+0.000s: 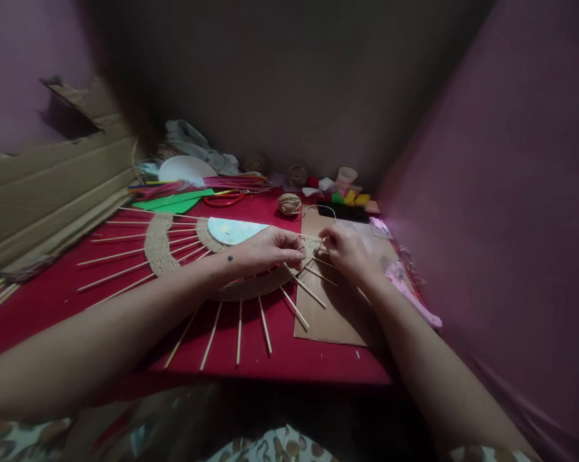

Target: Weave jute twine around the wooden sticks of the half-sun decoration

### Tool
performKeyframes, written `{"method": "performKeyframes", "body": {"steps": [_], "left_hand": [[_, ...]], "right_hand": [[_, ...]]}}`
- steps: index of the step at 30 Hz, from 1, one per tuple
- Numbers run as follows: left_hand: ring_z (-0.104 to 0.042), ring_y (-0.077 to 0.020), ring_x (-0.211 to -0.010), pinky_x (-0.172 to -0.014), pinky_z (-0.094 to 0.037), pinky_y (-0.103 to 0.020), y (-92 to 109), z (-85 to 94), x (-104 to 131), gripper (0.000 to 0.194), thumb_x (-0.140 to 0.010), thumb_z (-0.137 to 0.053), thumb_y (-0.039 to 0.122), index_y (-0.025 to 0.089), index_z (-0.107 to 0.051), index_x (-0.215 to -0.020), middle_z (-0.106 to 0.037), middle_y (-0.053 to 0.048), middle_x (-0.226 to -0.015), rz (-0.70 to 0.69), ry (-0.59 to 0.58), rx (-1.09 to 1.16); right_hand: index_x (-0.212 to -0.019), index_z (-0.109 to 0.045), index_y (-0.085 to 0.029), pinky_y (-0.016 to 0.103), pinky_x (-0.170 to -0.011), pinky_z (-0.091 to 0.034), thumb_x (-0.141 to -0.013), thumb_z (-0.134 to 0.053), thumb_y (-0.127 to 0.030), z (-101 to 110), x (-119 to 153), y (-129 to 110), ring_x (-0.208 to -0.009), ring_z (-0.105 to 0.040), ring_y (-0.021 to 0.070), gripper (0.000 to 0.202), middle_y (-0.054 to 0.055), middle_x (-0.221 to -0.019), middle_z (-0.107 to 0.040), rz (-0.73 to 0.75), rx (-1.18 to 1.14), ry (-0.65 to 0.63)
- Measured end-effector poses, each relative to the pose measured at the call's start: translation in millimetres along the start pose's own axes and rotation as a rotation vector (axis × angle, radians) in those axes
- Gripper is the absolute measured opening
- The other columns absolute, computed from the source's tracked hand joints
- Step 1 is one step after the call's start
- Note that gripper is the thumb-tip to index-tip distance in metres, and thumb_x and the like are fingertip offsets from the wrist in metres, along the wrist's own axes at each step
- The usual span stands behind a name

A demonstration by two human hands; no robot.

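A half-round piece of sticks and woven twine [160, 247] lies on the red cloth, its thin wooden sticks [240, 330] fanning outward. At its centre is a pale blue half disc [234, 231] with an inner twine band. My left hand [285, 247] pinches at the right end of the outer twine band, thumb and fingers together. Close beside it, my right hand [344, 247] has its fingers closed on the twine at the same end. From there a loose strand loops back toward a ball of twine [289, 205]. The fingertips partly cover the weaving.
A brown cardboard sheet [335, 321] lies under the right side. Behind are red-handled scissors [223, 200], green sheets [174, 202], a white plate [187, 168], a black flat object [343, 212] and a small cup [347, 176]. A pink tool [414, 298] rests along the right edge.
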State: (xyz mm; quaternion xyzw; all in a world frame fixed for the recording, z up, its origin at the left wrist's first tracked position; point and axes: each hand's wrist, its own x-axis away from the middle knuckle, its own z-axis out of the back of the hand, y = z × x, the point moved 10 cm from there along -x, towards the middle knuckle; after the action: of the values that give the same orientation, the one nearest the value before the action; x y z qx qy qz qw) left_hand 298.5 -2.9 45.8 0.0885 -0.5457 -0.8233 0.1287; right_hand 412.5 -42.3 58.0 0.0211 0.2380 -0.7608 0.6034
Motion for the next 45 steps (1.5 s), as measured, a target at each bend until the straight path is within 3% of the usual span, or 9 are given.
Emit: {"method": "performKeyframes", "body": {"steps": [4,8,14,19,22,25,29,40,45], "left_hand": [[-0.057,-0.0125,-0.067,-0.063,-0.042,-0.023,0,-6.3,1,0.015,-0.078,-0.058,0.027,0.015,-0.065,-0.074,-0.064,0.0,-0.069,-0.01,-0.055,-0.057],[-0.06,-0.0138,-0.069,-0.066,-0.045,-0.024,-6,-15.3,2,0.016,-0.079,-0.057,0.028,0.015,-0.064,-0.074,-0.066,-0.001,-0.071,0.034,-0.144,-0.044],[-0.063,-0.0148,-0.071,-0.067,-0.047,-0.024,-8,-16.8,3,0.021,-0.083,-0.056,0.033,0.016,-0.064,-0.075,-0.068,-0.002,-0.073,0.049,-0.149,-0.063],[-0.063,-0.014,-0.07,-0.066,-0.047,-0.024,-7,-15.9,3,0.024,-0.084,-0.056,0.035,0.015,-0.064,-0.074,-0.069,-0.003,-0.073,0.059,-0.147,-0.055],[-0.062,-0.0137,-0.067,-0.064,-0.046,-0.023,-5,-14.6,3,0.026,-0.083,-0.057,0.036,0.015,-0.065,-0.072,-0.068,-0.003,-0.071,0.066,-0.156,-0.09],[-0.06,-0.0136,-0.065,-0.061,-0.044,-0.023,-3,-12.0,3,0.027,-0.082,-0.058,0.038,0.014,-0.065,-0.07,-0.067,-0.004,-0.069,0.056,-0.152,-0.125],[-0.059,-0.0132,-0.066,-0.062,-0.043,-0.022,-3,-12.8,4,0.028,-0.082,-0.057,0.039,0.014,-0.067,-0.074,-0.067,-0.003,-0.071,0.044,-0.164,-0.153],[-0.045,-0.0097,-0.059,-0.055,-0.034,-0.019,6,-14.6,8,0.022,-0.075,-0.062,0.033,0.015,-0.061,-0.063,-0.051,0.003,-0.059,0.041,-0.181,-0.216],[-0.043,-0.0093,-0.058,-0.055,-0.033,-0.02,11,-19.4,18,0.024,-0.079,-0.059,0.036,0.016,-0.062,-0.066,-0.047,0.004,-0.058,0.006,-0.202,-0.359]], "right_hand": [[-0.08,-0.062,-0.017,0.024,-0.067,-0.041,-0.073,-0.055,-0.007,-13,16,-7,-0.071,-0.056,0.0143,0.014,0.001,-0.075,-0.064,0.031,-0.248,-0.172],[-0.088,-0.056,-0.018,0.024,-0.063,-0.039,-0.073,-0.054,-0.011,-3,25,-5,-0.068,-0.053,0.0139,0.017,0.001,-0.076,-0.06,0.0,-0.261,-0.075],[-0.073,-0.051,-0.02,0.025,-0.062,-0.039,-0.074,-0.055,-0.016,8,31,-7,-0.065,-0.052,0.0135,0.006,0.0,-0.07,-0.058,-0.041,-0.258,-0.011],[-0.062,-0.048,-0.02,0.024,-0.056,-0.038,-0.088,-0.05,-0.036,36,38,13,-0.052,-0.051,0.0111,0.03,-0.001,-0.055,-0.054,-0.213,-0.4,0.236],[-0.055,-0.051,-0.019,0.024,-0.056,-0.037,-0.092,-0.044,-0.035,21,35,0,-0.051,-0.049,0.0106,0.041,-0.001,-0.051,-0.053,-0.096,-0.375,0.049],[-0.072,-0.064,-0.018,0.024,-0.064,-0.04,-0.085,-0.054,-0.021,1,37,-24,-0.066,-0.056,0.0126,0.017,0.001,-0.069,-0.063,0.126,-0.288,-0.14],[-0.091,-0.067,-0.018,0.026,-0.075,-0.042,-0.082,-0.055,-0.01,-9,43,-38,-0.084,-0.057,0.0154,0.018,0.004,-0.091,-0.064,0.293,-0.196,-0.152],[-0.094,-0.064,-0.015,0.029,-0.075,-0.041,-0.087,-0.046,-0.013,-30,43,-43,-0.085,-0.055,0.02,0.019,0.012,-0.098,-0.062,0.229,0.216,-0.185],[-0.099,-0.066,-0.014,0.028,-0.073,-0.041,-0.085,-0.047,-0.011,-27,40,-43,-0.084,-0.056,0.0192,0.024,0.012,-0.101,-0.064,0.18,0.188,-0.191]]}}
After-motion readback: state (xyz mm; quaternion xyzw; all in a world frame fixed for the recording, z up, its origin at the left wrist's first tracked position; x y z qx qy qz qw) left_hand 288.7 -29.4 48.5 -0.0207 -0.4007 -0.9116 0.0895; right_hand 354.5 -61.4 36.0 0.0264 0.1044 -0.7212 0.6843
